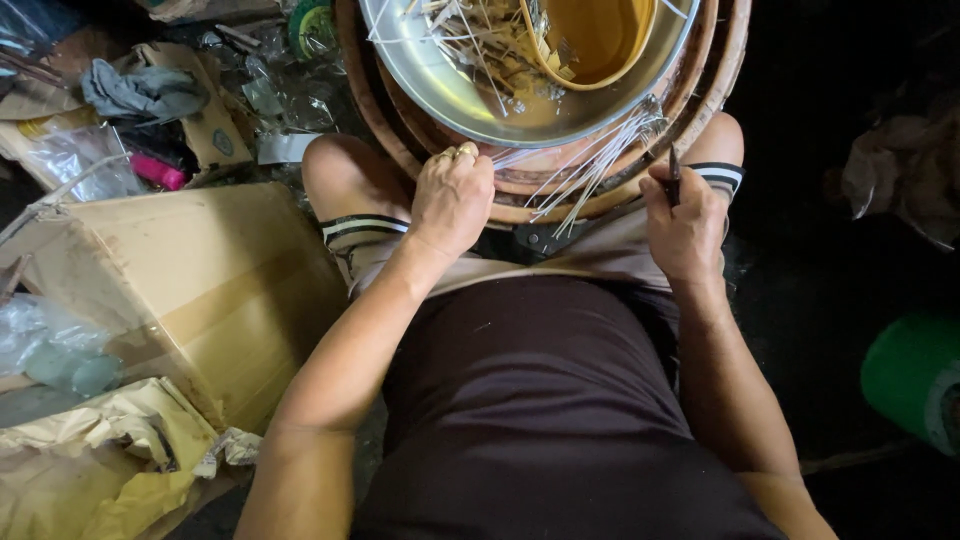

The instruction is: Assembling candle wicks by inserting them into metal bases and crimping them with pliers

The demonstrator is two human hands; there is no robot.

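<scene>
Fanning from the metal basin's (430, 90) near rim, thin pale sticks (590, 170) slant lengthwise between both hands: left hand (452, 200) curled closed beside their near ends, right hand (685, 225) nearer, gripping a dark blade (674, 175).

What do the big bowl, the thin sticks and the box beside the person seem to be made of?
Bowl: metal, likely steel or aluminium; shiny, reflective grey.
Thin sticks: pale, stiff slivers, probably bamboo or wood; held by the left hand.
Box: brown cardboard, matte, creased.
</scene>
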